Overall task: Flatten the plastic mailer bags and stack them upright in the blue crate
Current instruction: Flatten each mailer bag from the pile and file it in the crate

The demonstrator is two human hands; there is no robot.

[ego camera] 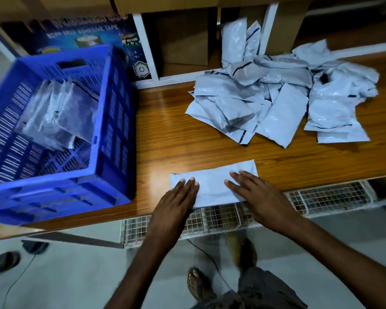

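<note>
One pale grey mailer bag [212,181] lies flat at the near edge of the wooden table [165,139]. My left hand [178,197] rests palm down on its left end, fingers together and extended. My right hand [254,192] presses flat on its right end, fingers spread. Neither hand grips the bag. A loose heap of crumpled mailer bags [281,94] covers the table's far right. The blue crate [112,121] stands on the left of the table, with several mailer bags [60,112] leaning upright inside against its far side.
Behind the table are cardboard boxes [183,39] and a dark tape carton [80,34] between white shelf uprights. A wire mesh rack [321,195] runs under the table's near edge. My sandalled feet [198,284] and a cable lie on the floor below.
</note>
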